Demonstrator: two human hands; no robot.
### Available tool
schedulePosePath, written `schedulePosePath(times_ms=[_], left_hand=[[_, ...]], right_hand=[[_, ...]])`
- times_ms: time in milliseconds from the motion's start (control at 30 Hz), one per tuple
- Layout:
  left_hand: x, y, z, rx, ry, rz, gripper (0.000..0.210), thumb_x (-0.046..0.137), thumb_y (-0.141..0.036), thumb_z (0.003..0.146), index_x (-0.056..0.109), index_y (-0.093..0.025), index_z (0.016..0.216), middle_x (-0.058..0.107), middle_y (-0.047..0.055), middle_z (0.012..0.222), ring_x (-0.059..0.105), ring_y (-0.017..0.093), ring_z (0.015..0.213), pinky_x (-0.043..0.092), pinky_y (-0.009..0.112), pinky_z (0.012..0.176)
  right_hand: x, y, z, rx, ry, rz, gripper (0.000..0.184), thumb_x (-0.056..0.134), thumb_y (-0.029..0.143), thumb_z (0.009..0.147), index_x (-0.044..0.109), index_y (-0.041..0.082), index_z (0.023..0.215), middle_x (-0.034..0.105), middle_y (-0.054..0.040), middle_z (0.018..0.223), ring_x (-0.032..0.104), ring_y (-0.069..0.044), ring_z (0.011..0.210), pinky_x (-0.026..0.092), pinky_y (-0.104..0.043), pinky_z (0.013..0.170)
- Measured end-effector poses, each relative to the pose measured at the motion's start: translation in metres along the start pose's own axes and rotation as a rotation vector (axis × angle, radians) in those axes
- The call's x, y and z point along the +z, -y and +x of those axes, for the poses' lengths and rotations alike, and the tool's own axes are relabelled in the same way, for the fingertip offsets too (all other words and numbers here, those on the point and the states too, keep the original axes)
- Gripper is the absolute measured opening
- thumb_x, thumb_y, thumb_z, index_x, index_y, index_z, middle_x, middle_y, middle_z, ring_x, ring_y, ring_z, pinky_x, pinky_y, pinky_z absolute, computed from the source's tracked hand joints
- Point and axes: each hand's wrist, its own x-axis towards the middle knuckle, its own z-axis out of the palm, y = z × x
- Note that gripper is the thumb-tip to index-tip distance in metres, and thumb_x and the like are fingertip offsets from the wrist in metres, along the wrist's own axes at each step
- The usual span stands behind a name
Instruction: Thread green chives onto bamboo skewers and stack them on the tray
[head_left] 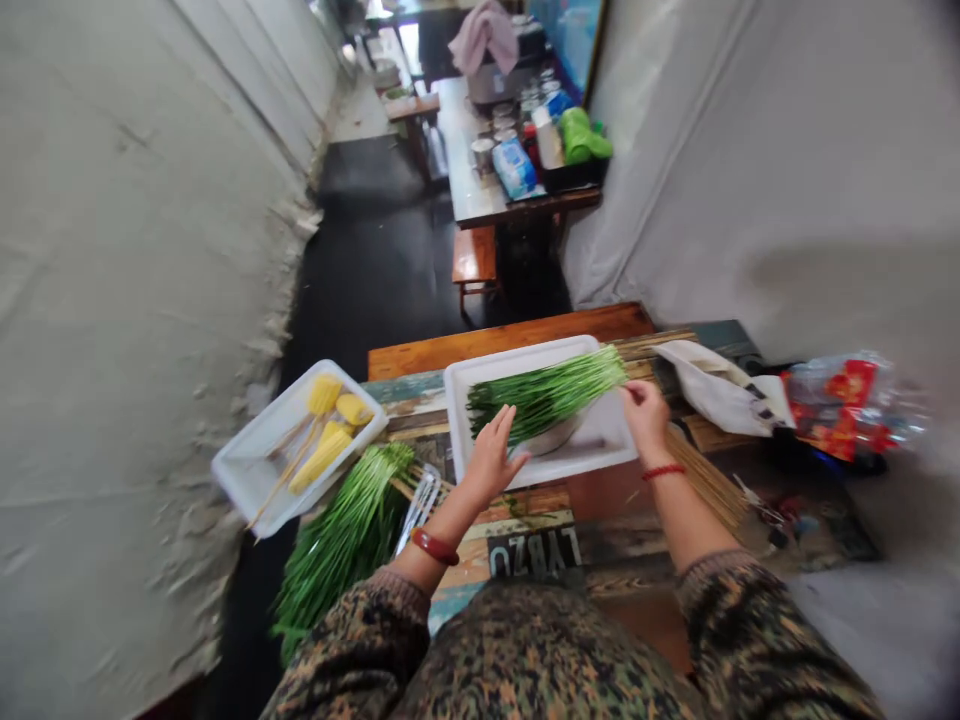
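Note:
A bundle of green chives (544, 388) lies across a white plastic tray (459, 405), its pale ends to the right. Beneath the bundle shows part of a rounded pale item (559, 436), mostly hidden. My left hand (491, 455) is open over the tray's near left side, fingers stretched beside the dark chive tips. At the pale ends, my right hand (646, 412) is closed in a pinch; what sits between its fingertips is too small to make out. A larger pile of chives (349, 535) rests on the table left of my left arm.
Corn pieces on sticks (322, 455) lie in a second white tray (247, 470) at the left. Bamboo skewers (709, 480), scissors (761, 505), a white bag (720, 385) and red-and-clear packaging (847, 405) lie right. Beyond stand a wooden bench (510, 338) and a cluttered table (465, 200).

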Motion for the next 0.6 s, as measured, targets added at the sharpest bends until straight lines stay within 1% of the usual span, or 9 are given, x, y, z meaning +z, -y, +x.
schedulePosePath(times_ms=[67, 133, 167, 233, 300, 367, 433, 533, 600], left_hand=[[-0.016, 0.019, -0.038, -0.073, -0.091, -0.04, 0.072, 0.062, -0.028, 0.084, 0.031, -0.015, 0.148, 0.043, 0.018, 0.149, 0.041, 0.026, 0.138, 0.036, 0.044, 0.114], [-0.03, 0.041, -0.078, -0.211, -0.18, -0.039, 0.063, 0.061, -0.028, 0.085, 0.04, -0.016, 0.143, 0.054, 0.016, 0.138, 0.053, 0.025, 0.127, 0.043, 0.041, 0.108], [-0.035, 0.052, -0.097, -0.286, -0.222, -0.026, 0.058, 0.061, -0.027, 0.085, 0.044, -0.016, 0.14, 0.058, 0.015, 0.132, 0.058, 0.024, 0.12, 0.046, 0.041, 0.105], [-0.046, 0.072, -0.133, -0.417, -0.303, 0.008, 0.052, 0.061, -0.025, 0.084, 0.05, -0.017, 0.134, 0.064, 0.013, 0.119, 0.063, 0.023, 0.107, 0.051, 0.041, 0.097], [-0.058, 0.092, -0.165, -0.514, -0.375, 0.043, 0.047, 0.059, -0.024, 0.084, 0.053, -0.017, 0.13, 0.065, 0.012, 0.111, 0.064, 0.024, 0.101, 0.053, 0.042, 0.093], [-0.071, 0.11, -0.191, -0.601, -0.44, 0.083, 0.044, 0.057, -0.025, 0.085, 0.054, -0.017, 0.128, 0.064, 0.012, 0.107, 0.062, 0.025, 0.101, 0.052, 0.044, 0.093], [-0.083, 0.126, -0.211, -0.668, -0.484, 0.126, 0.044, 0.056, -0.026, 0.085, 0.054, -0.016, 0.128, 0.062, 0.013, 0.111, 0.059, 0.028, 0.108, 0.048, 0.047, 0.098], [-0.094, 0.145, -0.228, -0.718, -0.488, 0.171, 0.051, 0.06, -0.028, 0.083, 0.051, -0.016, 0.132, 0.057, 0.016, 0.128, 0.05, 0.031, 0.125, 0.038, 0.049, 0.109], [-0.094, 0.154, -0.232, -0.724, -0.465, 0.181, 0.062, 0.066, -0.03, 0.078, 0.047, -0.016, 0.136, 0.05, 0.017, 0.14, 0.044, 0.033, 0.133, 0.033, 0.049, 0.113]], right_hand=[[-0.006, 0.006, -0.017, -0.031, -0.034, -0.006, 0.032, 0.059, 0.038, 0.078, 0.063, 0.012, 0.095, 0.068, -0.0176, 0.1, 0.063, -0.026, 0.093, 0.049, -0.046, 0.09], [-0.003, 0.015, -0.039, -0.095, -0.051, 0.007, 0.034, 0.059, 0.039, 0.081, 0.063, 0.013, 0.102, 0.069, -0.0164, 0.1, 0.065, -0.025, 0.09, 0.05, -0.045, 0.087], [0.002, 0.022, -0.054, -0.125, -0.005, 0.027, 0.034, 0.059, 0.04, 0.082, 0.064, 0.014, 0.103, 0.069, -0.0148, 0.098, 0.066, -0.024, 0.086, 0.051, -0.043, 0.083], [0.018, 0.039, -0.089, -0.156, 0.184, 0.064, 0.032, 0.06, 0.041, 0.084, 0.066, 0.016, 0.103, 0.071, -0.0118, 0.095, 0.067, -0.023, 0.081, 0.053, -0.039, 0.078], [0.042, 0.058, -0.129, -0.174, 0.405, 0.094, 0.031, 0.059, 0.042, 0.086, 0.067, 0.018, 0.103, 0.071, -0.0098, 0.094, 0.068, -0.022, 0.077, 0.054, -0.036, 0.073], [0.072, 0.074, -0.171, -0.223, 0.631, 0.098, 0.031, 0.055, 0.042, 0.089, 0.067, 0.018, 0.105, 0.072, -0.0094, 0.092, 0.068, -0.021, 0.073, 0.054, -0.034, 0.068], [0.104, 0.083, -0.21, -0.35, 0.859, 0.013, 0.031, 0.047, 0.037, 0.093, 0.066, 0.017, 0.108, 0.072, -0.0106, 0.1, 0.068, -0.021, 0.082, 0.055, -0.036, 0.075], [0.149, 0.087, -0.257, -0.446, 0.995, -0.059, 0.024, 0.052, 0.027, 0.09, 0.07, 0.019, 0.104, 0.072, -0.0081, 0.1, 0.067, -0.021, 0.093, 0.052, -0.036, 0.087], [0.174, 0.086, -0.28, -0.474, 1.021, -0.132, 0.025, 0.055, 0.022, 0.088, 0.069, 0.018, 0.108, 0.071, -0.009, 0.101, 0.066, -0.021, 0.092, 0.051, -0.035, 0.089]])
